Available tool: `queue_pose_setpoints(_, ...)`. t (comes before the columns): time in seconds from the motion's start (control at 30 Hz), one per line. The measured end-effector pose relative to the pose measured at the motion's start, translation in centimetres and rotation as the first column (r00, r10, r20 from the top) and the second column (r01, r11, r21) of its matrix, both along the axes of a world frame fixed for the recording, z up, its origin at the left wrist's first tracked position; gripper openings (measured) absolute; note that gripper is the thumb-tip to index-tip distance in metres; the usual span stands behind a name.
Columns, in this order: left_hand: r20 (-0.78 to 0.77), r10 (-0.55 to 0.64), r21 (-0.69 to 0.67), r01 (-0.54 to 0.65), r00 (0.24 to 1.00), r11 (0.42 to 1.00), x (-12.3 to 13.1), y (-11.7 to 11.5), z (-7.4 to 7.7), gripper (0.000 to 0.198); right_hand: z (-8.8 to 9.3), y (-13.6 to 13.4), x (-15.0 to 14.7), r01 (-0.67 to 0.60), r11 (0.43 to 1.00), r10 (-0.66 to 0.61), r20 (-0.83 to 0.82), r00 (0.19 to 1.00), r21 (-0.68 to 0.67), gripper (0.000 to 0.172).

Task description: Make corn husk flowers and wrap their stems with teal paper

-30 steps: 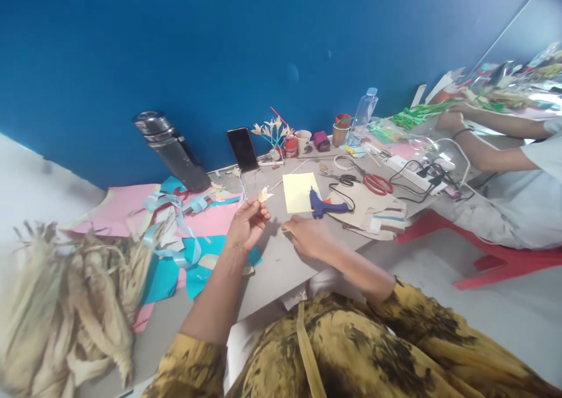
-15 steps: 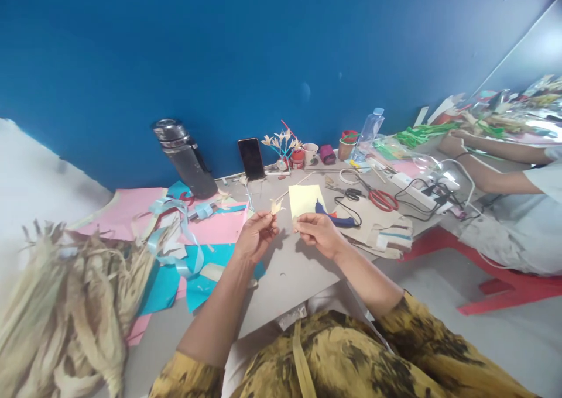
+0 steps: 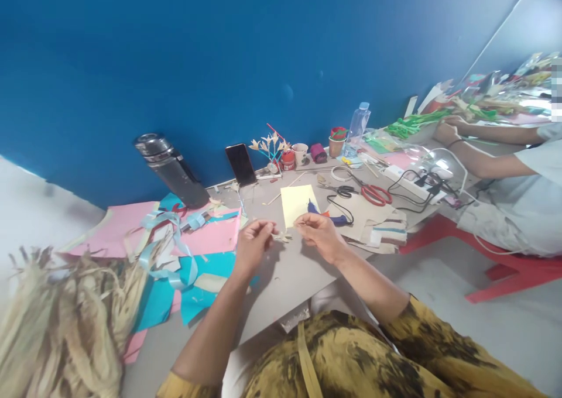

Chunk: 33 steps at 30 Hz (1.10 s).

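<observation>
- Two-handed fingertip work above the grey table (image 3: pixel 290 281); probably the fine handling of one small pale flower (image 3: pixel 283 236), placed between both hands.
- Left hand (image 3: pixel 254 246): seemingly pinching the flower at the fingertips.
- Right hand (image 3: pixel 324 238): thumb and finger drawn together just beside the flower; cannot tell whether gripping anything.
- Calling next, as judged from here, for a steady left pinch and a light right touch, given such frail-looking petals.
- Along the wall: brown cup (image 3: pixel 336 148) with red and green material inside; white cup (image 3: pixel 300 155), contents hidden; red jar (image 3: pixel 288 162), contents unclear; clear bottle (image 3: pixel 357 130), capped.
- Beside the jar: several blossoms (image 3: pixel 275 136) on blue stems, apparently standing in a small round holder (image 3: pixel 273 168).
</observation>
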<state>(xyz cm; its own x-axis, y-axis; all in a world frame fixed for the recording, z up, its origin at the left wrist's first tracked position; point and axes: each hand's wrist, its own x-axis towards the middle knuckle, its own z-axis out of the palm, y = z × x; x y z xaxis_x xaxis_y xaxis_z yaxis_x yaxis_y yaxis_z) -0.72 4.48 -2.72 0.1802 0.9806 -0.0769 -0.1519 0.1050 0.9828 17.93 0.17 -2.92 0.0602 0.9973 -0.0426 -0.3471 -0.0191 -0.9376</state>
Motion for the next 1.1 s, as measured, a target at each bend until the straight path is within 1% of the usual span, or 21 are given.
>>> queue_pose_setpoints(0.03,0.061,-0.113,-0.083,0.118,0.992,0.99,0.2,-0.5,0.4,0.027,0.2,-0.2,-0.1,0.001,0.998,-0.004,0.056,0.998,0.06,0.026)
queue_pose_setpoints(0.07,0.136,-0.224,-0.16,0.244,0.965,0.956,0.5,-0.9,0.7,0.033,0.4,-0.4,-0.2,-0.01,0.992,-0.004,0.113,0.994,0.127,0.023)
queue_pose_setpoints(0.1,0.206,-0.301,-0.207,0.342,0.931,0.917,0.7,-1.3,1.1,0.037,0.7,-0.6,-0.2,-0.035,0.98,0.002,0.166,0.986,0.195,0.02)
queue_pose_setpoints(0.13,0.262,-0.35,-0.239,0.412,0.899,0.879,0.8,-1.6,1.4,0.036,1.0,-0.8,-0.3,-0.065,0.965,0.009,0.214,0.977,0.254,0.017)
queue_pose_setpoints(0.17,0.3,-0.376,-0.259,0.454,0.877,0.852,0.9,-1.8,1.7,0.033,1.2,-0.9,-0.3,-0.094,0.949,0.015,0.255,0.967,0.3,0.014)
queue_pose_setpoints(0.23,0.337,-0.38,-0.288,0.478,0.861,0.83,0.9,-2.0,2.3,0.026,1.5,-1.1,-0.2,-0.128,0.929,0.013,0.314,0.949,0.348,0.01)
queue_pose_setpoints(0.3,0.345,-0.365,-0.307,0.472,0.865,0.827,0.7,-2.1,2.8,0.026,1.5,-1.2,0.0,-0.123,0.936,0.011,0.323,0.946,0.328,0.01)
queue_pose_setpoints(0.33,0.334,-0.358,-0.308,0.46,0.872,0.833,0.7,-2.2,3.0,0.026,1.4,-1.2,0.1,-0.124,0.952,0.037,0.295,0.955,0.28,0.013)
queue_pose_setpoints(0.4,0.289,-0.338,-0.295,0.419,0.896,0.859,0.5,-2.5,3.3,0.028,1.1,-1.2,0.2,-0.164,0.977,0.14,0.168,0.976,0.136,0.025)
queue_pose_setpoints(0.47,0.239,-0.325,-0.274,0.385,0.915,0.881,0.3,-2.7,3.6,0.03,1.0,-1.2,0.3,-0.245,0.969,0.245,0.011,0.969,0.031,0.04)
queue_pose_setpoints(0.5,0.223,-0.324,-0.266,0.378,0.919,0.887,0.3,-2.8,3.7,0.03,1.0,-1.2,0.3,-0.288,0.957,0.288,-0.037,0.957,0.018,0.044)
queue_pose_setpoints(0.53,0.215,-0.333,-0.262,0.382,0.918,0.886,0.3,-2.9,3.7,0.03,1.1,-1.3,0.2,-0.314,0.949,0.315,-0.051,0.948,0.022,0.046)
queue_pose_setpoints(0.6,0.22,-0.371,-0.253,0.42,0.902,0.872,0.2,-3.0,3.9,0.03,1.5,-1.5,0.1,-0.32,0.946,0.321,-0.007,0.947,0.044,0.042)
queue_pose_setpoints(0.67,0.26,-0.409,-0.229,0.467,0.875,0.854,0.2,-2.9,4.0,0.03,1.9,-1.7,-0.1,-0.307,0.95,0.306,0.026,0.952,0.048,0.038)
queue_pose_setpoints(0.77,0.331,-0.434,-0.196,0.511,0.838,0.837,0.1,-2.8,4.2,0.028,2.3,-1.9,-0.2,-0.342,0.939,0.344,-0.034,0.939,0.035,0.038)
queue_pose_setpoints(0.83,0.359,-0.411,-0.205,0.501,0.838,0.841,0.1,-2.7,4.1,0.027,2.1,-2.1,-0.2,-0.322,0.946,0.324,-0.054,0.944,0.043,0.038)
queue_pose_setpoints(0.9,0.387,-0.34,-0.235,0.448,0.857,0.863,0.3,-2.9,3.7,0.027,1.8,-2.2,-0.3,-0.237,0.969,0.239,-0.024,0.971,0.065,0.037)
queue_pose_setpoints(0.97,0.404,-0.233,-0.272,0.36,0.884,0.892,0.8,-3.5,3.2,0.028,1.3,-2.2,-0.5,-0.152,0.985,0.151,0.018,0.988,0.078,0.035)
queue_pose_setpoints(1.03,0.378,-0.153,-0.292,0.274,0.913,0.916,1.6,-4.3,2.4,0.026,0.9,-2.3,-0.9,-0.094,0.992,0.086,0.087,0.992,0.088,0.03)
queue_pose_setpoints(1.1,0.379,-0.041,-0.271,0.154,0.924,0.95,2.7,-5.2,1.4,0.027,0.6,-2.5,-1.3,-0.031,0.993,0.01,0.187,0.982,0.113,0.024)
